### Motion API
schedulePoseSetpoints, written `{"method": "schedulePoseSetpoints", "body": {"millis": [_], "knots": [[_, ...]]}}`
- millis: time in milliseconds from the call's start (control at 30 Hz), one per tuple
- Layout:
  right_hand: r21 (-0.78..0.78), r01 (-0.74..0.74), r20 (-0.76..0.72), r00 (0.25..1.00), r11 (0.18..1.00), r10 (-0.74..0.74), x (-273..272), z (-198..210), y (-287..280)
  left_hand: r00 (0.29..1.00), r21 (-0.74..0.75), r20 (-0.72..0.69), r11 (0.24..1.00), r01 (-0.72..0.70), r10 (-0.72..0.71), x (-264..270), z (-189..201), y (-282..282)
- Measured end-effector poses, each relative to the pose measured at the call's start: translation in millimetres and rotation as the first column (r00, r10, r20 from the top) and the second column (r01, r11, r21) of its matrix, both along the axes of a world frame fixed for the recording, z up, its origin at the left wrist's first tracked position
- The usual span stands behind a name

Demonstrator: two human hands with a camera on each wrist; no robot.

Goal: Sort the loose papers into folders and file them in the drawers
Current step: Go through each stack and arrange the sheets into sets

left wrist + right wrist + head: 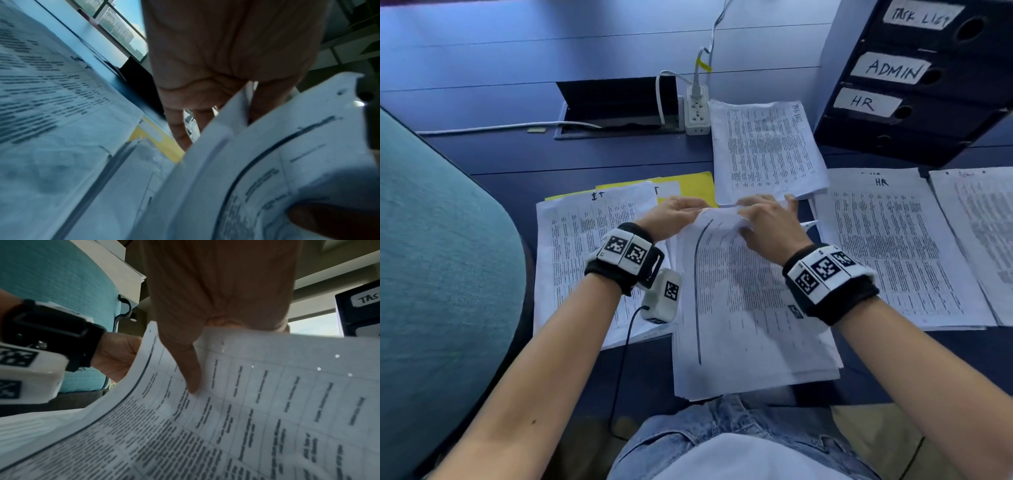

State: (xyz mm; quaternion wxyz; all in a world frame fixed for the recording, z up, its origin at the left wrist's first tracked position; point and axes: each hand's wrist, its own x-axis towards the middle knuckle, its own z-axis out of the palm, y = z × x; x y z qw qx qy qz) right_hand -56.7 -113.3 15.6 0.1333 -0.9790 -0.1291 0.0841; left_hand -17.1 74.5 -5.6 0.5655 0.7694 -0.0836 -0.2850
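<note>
A stack of printed sheets (pixel 750 325) lies in front of me on the dark desk. Both hands are at its far edge, lifting the curled top sheet (pixel 717 224). My left hand (pixel 676 210) pinches the sheet's left corner. My right hand (pixel 763 219) grips the edge, with its thumb (pixel 192 378) on the printed face (pixel 257 402) and its fingers hidden behind. The left wrist view shows my left fingers (pixel 179 129) behind the raised sheet (pixel 287 162). A black drawer unit (pixel 928 113) at the back right is labelled TASK LIST, ADMIN and HR.
A pile marked IT (pixel 585 246) lies left on a yellow folder (pixel 697 186). Another pile (pixel 767 150) sits behind my hands. To the right are one marked HR (pixel 893 246) and another (pixel 983 233). A power strip (pixel 697 109) with cables stands at the back, a teal chair (pixel 441 274) at left.
</note>
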Motion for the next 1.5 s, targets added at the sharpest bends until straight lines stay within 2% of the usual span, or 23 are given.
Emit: {"method": "schedulePoseSetpoints", "body": {"millis": [167,267,367,533,633,700,767,833,867,967,1033,1133,1200,1267,1333,1400,1500], "knots": [[-0.029,0.073,0.021,0.997,0.997,-0.073,5,15,-10,0.964,0.079,0.259,0.994,-0.075,0.052,-3,6,-13],[0.017,0.139,0.070,0.988,0.990,-0.140,9,29,-19,0.964,-0.095,0.253,0.993,-0.065,0.087,-13,25,-28],[0.013,0.199,0.165,0.966,0.980,-0.198,18,52,-29,0.963,-0.120,0.252,0.991,-0.064,0.092,-19,36,-46],[0.266,0.359,0.323,0.841,0.895,-0.433,25,76,-75,0.896,-0.023,0.381,0.971,-0.239,0.230,-16,50,-87],[0.471,0.456,0.328,0.704,0.755,-0.630,19,71,-124,0.863,-0.132,0.311,0.918,-0.375,0.397,-10,56,-121],[0.574,0.540,0.212,0.628,0.616,-0.749,16,65,-159,0.860,-0.221,0.224,0.884,-0.413,0.458,-8,62,-148],[0.688,0.572,-0.027,0.635,0.446,-0.772,14,52,-196,0.853,-0.289,0.142,0.845,-0.450,0.503,-4,66,-177],[0.803,0.538,-0.234,0.682,0.258,-0.693,12,42,-231,0.847,-0.278,0.064,0.824,-0.493,0.528,0,67,-212],[0.803,0.552,-0.283,0.683,0.222,-0.673,11,39,-248,0.848,-0.257,0.021,0.822,-0.508,0.530,1,65,-230],[0.751,0.591,-0.248,0.666,0.295,-0.703,8,32,-294,0.854,-0.204,-0.054,0.831,-0.517,0.518,5,52,-282],[0.720,0.604,-0.204,0.654,0.341,-0.728,7,29,-324,0.850,-0.157,-0.055,0.836,-0.526,0.524,7,39,-315],[0.619,0.665,-0.130,0.612,0.418,-0.780,3,22,-367,0.871,0.029,0.053,0.871,-0.491,0.489,5,21,-359],[0.525,0.726,-0.091,0.567,0.444,-0.819,-2,15,-393,0.917,0.139,0.164,0.912,-0.386,0.363,2,10,-385],[0.448,0.774,-0.075,0.530,0.446,-0.845,-6,8,-414,0.959,0.230,0.205,0.943,-0.240,0.194,0,-3,-409],[0.379,0.809,-0.055,0.505,0.450,-0.862,-7,-1,-430,0.977,0.353,0.210,0.928,-0.117,0.043,1,-16,-430],[0.304,0.814,-0.016,0.523,0.494,-0.852,-11,-12,-438,0.983,0.391,0.185,0.918,-0.072,-0.002,0,-29,-447],[0.173,0.754,0.017,0.641,0.634,-0.767,-16,-28,-433,0.987,0.376,0.156,0.923,-0.080,0.022,-2,-42,-463]]}}
